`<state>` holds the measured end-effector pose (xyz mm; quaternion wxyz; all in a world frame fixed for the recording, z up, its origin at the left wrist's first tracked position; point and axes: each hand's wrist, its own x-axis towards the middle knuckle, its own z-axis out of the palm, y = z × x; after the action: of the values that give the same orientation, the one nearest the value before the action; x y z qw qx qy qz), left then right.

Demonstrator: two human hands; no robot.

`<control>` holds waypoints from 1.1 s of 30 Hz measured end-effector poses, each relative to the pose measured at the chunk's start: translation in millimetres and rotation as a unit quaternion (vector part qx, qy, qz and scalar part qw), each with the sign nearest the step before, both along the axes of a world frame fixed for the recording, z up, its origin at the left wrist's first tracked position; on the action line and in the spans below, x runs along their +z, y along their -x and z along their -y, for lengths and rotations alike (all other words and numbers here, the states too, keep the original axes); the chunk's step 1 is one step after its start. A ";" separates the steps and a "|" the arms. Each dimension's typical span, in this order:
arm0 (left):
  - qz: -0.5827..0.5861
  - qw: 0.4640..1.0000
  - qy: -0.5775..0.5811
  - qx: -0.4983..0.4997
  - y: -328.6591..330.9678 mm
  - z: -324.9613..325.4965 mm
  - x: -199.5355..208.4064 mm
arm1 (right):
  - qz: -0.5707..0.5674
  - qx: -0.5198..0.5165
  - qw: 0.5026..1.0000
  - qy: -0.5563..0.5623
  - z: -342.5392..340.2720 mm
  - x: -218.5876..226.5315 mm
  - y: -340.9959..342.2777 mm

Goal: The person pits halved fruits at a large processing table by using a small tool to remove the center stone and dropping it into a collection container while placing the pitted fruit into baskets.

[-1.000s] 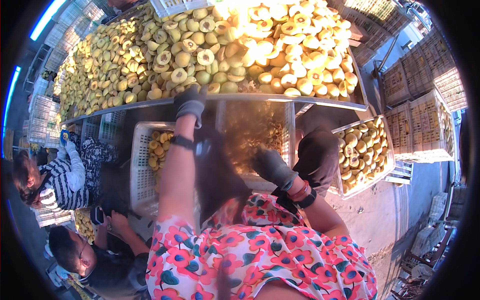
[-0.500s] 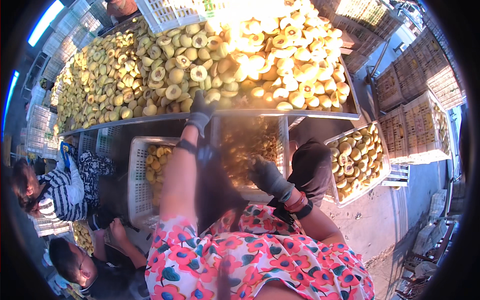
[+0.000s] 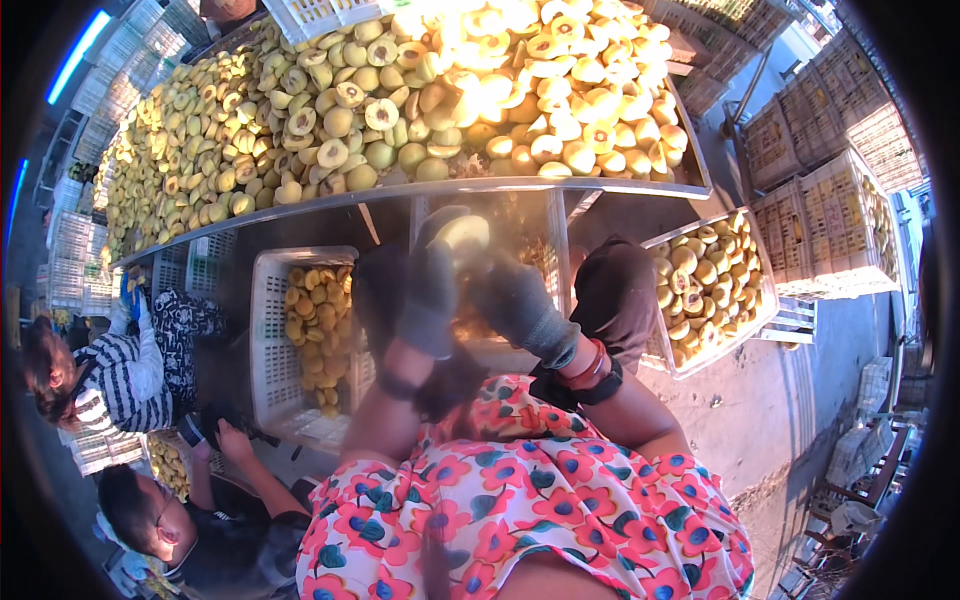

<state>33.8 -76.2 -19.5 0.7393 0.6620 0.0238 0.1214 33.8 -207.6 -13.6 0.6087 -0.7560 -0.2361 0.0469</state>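
Note:
Both hands wear dark grey gloves and come together above a white crate (image 3: 556,262) with brown, blurred contents at the table's edge. My left hand (image 3: 430,290) is closed on a pale yellow peach half (image 3: 464,234). Close beside it on the right is my right hand (image 3: 515,308), its fingers curled in; motion blur hides what they hold. Beyond them, a metal-edged table (image 3: 330,199) carries a broad heap of halved peaches (image 3: 380,115), some with dark pit hollows facing up.
A white crate (image 3: 262,350) of yellow peach halves stands at left, another crate (image 3: 722,352) of peaches at right. Stacked crates (image 3: 815,235) rise further right. Two people sit at left, one in a striped top (image 3: 125,395), one in black (image 3: 235,545). A white basket (image 3: 320,18) sits on the heap.
My left hand has drawn back from the heap's near edge with a peach half in it. My right hand has risen slightly to meet it. The view has shifted a little.

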 end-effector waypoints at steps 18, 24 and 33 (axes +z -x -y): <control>0.156 0.963 -0.204 0.085 12.2 10.7 -17.5 | -0.125 0.082 0.978 -0.148 3.4 2.7 13.2; 0.125 0.987 -0.098 -0.007 13.1 2.9 -8.8 | -0.346 0.195 0.914 -0.081 18.9 54.4 10.6; 0.160 0.959 -0.226 -0.056 13.3 -11.8 -32.6 | -0.461 0.264 0.826 -0.191 19.9 39.2 7.7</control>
<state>20.5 -64.4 -52.2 0.5703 0.7837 -0.1600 0.1870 26.0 -227.5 25.5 0.7432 -0.4240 -0.1230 0.5028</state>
